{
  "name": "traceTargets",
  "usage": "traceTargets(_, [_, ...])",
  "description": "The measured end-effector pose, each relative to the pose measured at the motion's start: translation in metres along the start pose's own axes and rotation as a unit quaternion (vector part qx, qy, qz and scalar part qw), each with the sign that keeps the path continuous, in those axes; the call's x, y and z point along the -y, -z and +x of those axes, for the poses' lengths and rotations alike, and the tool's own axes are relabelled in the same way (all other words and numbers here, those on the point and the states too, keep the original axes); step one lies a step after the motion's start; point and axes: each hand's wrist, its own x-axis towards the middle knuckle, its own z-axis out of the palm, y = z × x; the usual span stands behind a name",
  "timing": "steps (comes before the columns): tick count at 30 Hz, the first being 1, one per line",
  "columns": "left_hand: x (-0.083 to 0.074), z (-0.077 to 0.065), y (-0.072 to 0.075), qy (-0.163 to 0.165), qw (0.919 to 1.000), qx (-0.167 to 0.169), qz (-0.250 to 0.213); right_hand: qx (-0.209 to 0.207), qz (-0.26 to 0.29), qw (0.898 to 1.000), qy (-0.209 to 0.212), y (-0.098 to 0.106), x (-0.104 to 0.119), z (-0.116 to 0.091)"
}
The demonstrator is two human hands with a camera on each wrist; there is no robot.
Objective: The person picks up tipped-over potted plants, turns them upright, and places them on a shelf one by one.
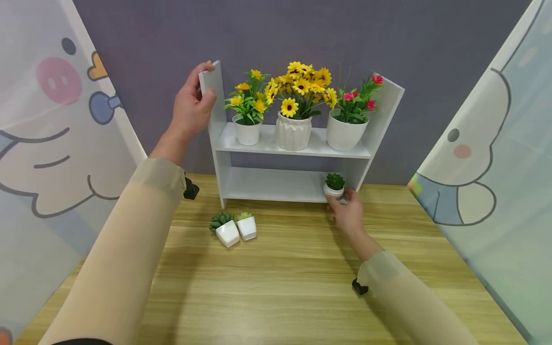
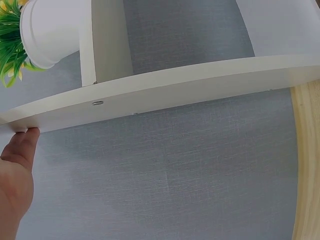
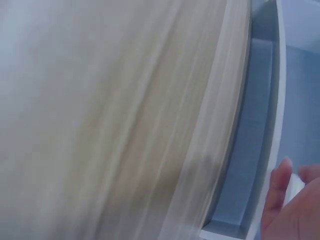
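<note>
My left hand (image 1: 191, 108) grips the upper end of the left side panel (image 1: 212, 86) of a white two-tier shelf (image 1: 276, 184). In the left wrist view, its fingertips (image 2: 30, 137) lie against the panel's outer face. At the lower board's right end, my right hand (image 1: 349, 213) holds a small round white pot with a green succulent (image 1: 334, 182), thumb in front and fingers at the right. The right wrist view shows a sliver of white between thumb and fingers, most of the pot hidden.
On the upper board stand a yellow-flowered pot (image 1: 247, 129), a fluted pot of sunflowers (image 1: 293, 132) and a red-flowered pot (image 1: 347, 129). Two small white-potted succulents, one dark green (image 1: 227, 234) and one light green (image 1: 247, 227), lie tipped on the wooden table (image 1: 276, 287). A grey wall (image 1: 151, 72) rises behind.
</note>
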Motion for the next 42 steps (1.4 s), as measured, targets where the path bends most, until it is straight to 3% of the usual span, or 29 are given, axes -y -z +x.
traceTargets(7, [-0.002,0.0,0.0,-0.003,1.0,0.0,-0.001,0.005,-0.04,0.998,0.037,0.007,0.006,-0.026])
traceTargets(12, [-0.002,0.0,0.0,0.0,1.0,0.001,0.003,0.087,-0.057,0.994,0.046,0.005,0.003,-0.041])
traceTargets(16, [-0.001,0.0,0.0,0.005,1.0,0.003,0.004,0.17,-0.052,0.983,0.05,-0.001,0.0,-0.048])
traceTargets(21, [0.0,0.0,0.001,0.01,0.9999,0.004,0.005,0.246,-0.059,0.966,0.054,-0.018,-0.001,-0.052])
traceTargets(30, [-0.001,0.0,0.0,0.009,0.9999,0.006,0.007,0.331,-0.099,0.936,0.064,-0.058,0.008,-0.06])
traceTargets(35, [-0.001,0.001,-0.001,0.006,0.9999,0.008,0.004,0.349,-0.095,0.93,0.065,-0.081,0.015,-0.062])
traceTargets(42, [0.0,0.0,-0.001,0.003,1.0,0.005,-0.001,0.35,-0.095,0.93,0.057,-0.113,0.02,-0.062])
